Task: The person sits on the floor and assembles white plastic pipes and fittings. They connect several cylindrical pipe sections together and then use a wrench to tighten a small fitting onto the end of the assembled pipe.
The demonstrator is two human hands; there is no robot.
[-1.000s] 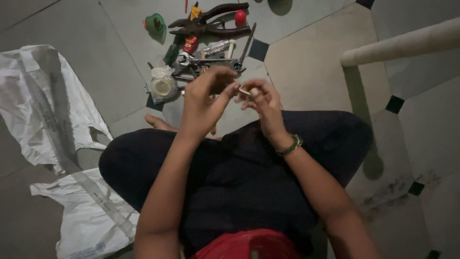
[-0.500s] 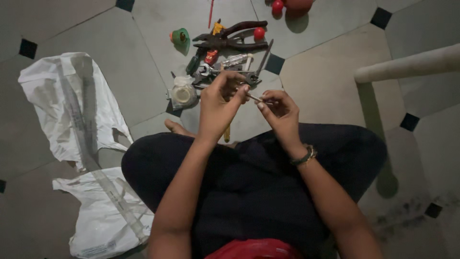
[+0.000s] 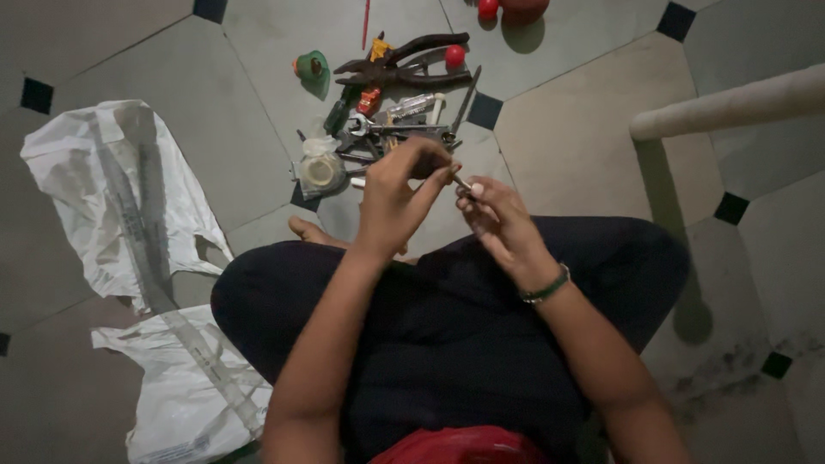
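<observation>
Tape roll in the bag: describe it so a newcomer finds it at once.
Start at the tool pile on the tiled floor, ahead of the seated person's left hand. At the pile's left edge, nearest the bare foot, lies the tape roll. It is the only pale ring in clear plastic; its neighbours are dark metal tools.

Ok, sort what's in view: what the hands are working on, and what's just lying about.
In hand:
- left hand
- right hand
- small thin metal piece, pinched between both

Lying about:
- pliers
- wrench
- tape roll in bag
- green cap
- white sacks
- red balls
</observation>
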